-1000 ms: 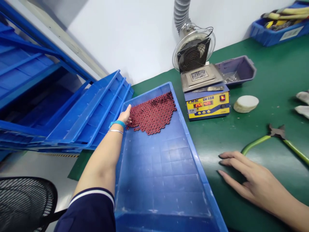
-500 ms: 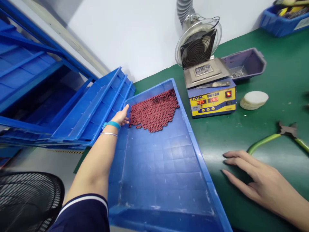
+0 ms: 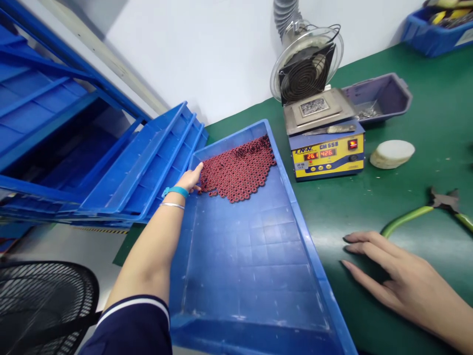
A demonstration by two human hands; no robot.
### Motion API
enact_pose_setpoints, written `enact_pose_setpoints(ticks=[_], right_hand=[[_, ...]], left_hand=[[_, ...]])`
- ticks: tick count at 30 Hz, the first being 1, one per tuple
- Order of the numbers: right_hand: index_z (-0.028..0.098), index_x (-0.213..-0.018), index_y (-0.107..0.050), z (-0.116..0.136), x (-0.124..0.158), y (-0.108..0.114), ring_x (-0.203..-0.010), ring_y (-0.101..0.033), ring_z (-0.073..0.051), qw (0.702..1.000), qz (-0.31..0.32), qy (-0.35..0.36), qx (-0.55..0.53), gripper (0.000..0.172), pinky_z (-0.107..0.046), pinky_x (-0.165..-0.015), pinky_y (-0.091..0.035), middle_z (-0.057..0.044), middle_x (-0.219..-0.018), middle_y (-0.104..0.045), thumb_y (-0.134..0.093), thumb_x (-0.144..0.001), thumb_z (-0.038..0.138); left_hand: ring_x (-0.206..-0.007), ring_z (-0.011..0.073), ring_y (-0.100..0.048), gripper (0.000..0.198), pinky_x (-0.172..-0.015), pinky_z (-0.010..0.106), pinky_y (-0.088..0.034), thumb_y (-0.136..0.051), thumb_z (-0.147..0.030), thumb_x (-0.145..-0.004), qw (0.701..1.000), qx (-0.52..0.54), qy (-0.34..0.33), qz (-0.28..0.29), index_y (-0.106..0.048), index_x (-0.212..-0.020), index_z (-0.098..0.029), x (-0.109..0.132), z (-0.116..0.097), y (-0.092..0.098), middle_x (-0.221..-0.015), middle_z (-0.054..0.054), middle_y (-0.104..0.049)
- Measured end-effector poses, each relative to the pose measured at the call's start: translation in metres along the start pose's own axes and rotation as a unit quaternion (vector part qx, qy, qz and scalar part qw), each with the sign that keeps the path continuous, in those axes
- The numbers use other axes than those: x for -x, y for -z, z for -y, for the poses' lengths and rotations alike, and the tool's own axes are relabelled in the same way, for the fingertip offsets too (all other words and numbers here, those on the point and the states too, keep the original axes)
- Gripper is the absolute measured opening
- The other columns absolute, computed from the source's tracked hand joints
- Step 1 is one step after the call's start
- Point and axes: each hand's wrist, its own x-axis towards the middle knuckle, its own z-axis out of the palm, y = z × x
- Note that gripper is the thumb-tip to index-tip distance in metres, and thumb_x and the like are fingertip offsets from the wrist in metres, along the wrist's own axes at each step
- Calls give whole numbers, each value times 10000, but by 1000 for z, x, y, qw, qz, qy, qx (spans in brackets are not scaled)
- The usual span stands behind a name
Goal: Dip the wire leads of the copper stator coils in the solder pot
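Note:
A large blue plastic tray [image 3: 251, 256] lies tilted across the view. Small round red-and-black parts [image 3: 240, 172], packed side by side, fill its far end. My left hand [image 3: 191, 180] reaches over the tray's left wall to the near-left edge of these parts. Its thumb is stretched away from the fingers, which are partly hidden, and I see nothing held. On the green bench, my right hand [image 3: 384, 271] rests with fingers apart and nothing in them. Close beyond it lie green-handled cutting pliers [image 3: 443, 199].
A yellow-fronted solder pot [image 3: 327, 158] with a lit display stands right of the tray, below an exhaust duct [image 3: 286, 15]. Near it are a white oval pad [image 3: 392, 153] and a purple bin [image 3: 388, 98]. Stacked blue trays [image 3: 125, 167] and a black fan [image 3: 44, 305] are at left.
My left hand has shifted slightly right, closer against the red-and-black parts. The right hand keeps its place on the bench. The numbers on the display differ.

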Motion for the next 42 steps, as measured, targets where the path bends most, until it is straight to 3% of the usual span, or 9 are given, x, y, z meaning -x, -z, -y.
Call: enact_pose_setpoints(ticks=[6,12,15,23,27,33,42], right_hand=[[192,-958,-554,0,0,-1,-779,-692,-179,1000,-3,-1,-6,204,-289,-654,-566,-91,-1031,-630,-452,-970,368],[192,-959,-564,0,1,-1,-774,-695,-187,1000,-2,-10,-12,209,-300,-646,-563,-87,-1042,-632,-464,-961,375],[196,-957,-564,0,1,0,-769,-694,-184,1000,-1,-12,-15,206,-295,-642,-560,-86,-1043,-633,-466,-960,378],[201,-959,-562,-2,3,-2,-781,-691,-188,1000,-3,-13,-16,205,-301,-655,-558,-87,-1049,-633,-473,-959,385],[198,-956,-568,-1,2,-3,-785,-691,-186,1000,-7,-12,-19,210,-299,-659,-557,-84,-1046,-635,-478,-957,387],[203,-941,-585,0,2,-2,-770,-690,-193,999,-5,-25,-35,206,-307,-657,-554,-81,-1047,-646,-504,-942,392],[200,-948,-576,-1,2,-2,-782,-692,-195,999,-3,-20,-25,208,-309,-654,-555,-82,-1042,-640,-491,-949,390]], left_hand=[[-518,162,-584,791,-424,248,-330,-298,-691,-916,1000,28,-3,14,-470,-1365,-63,4,-6,-4,-1140,227,-649],[-515,179,-604,785,-441,258,-340,-424,-689,-882,1000,23,13,4,-469,-1365,-72,9,-7,-7,-1131,237,-639],[-491,166,-592,752,-435,257,-347,-371,-689,-897,999,44,19,20,-523,-1321,-88,11,-7,-10,-1079,209,-659],[-459,127,-544,815,-386,237,-299,-327,-684,-907,995,95,38,19,-367,-1443,-72,10,-7,-4,-1189,250,-597],[-455,118,-532,819,-389,224,-300,-331,-695,-899,990,132,38,26,-340,-1464,-102,4,-7,-6,-1096,215,-627],[-476,118,-538,914,-390,213,-302,-317,-732,-876,980,190,38,38,-293,-1456,-26,-3,-2,-4,-913,173,-641],[-551,147,-607,926,-389,224,-329,-272,-746,-876,981,191,28,25,-334,-1442,-16,0,-3,-4,-1079,246,-628]])
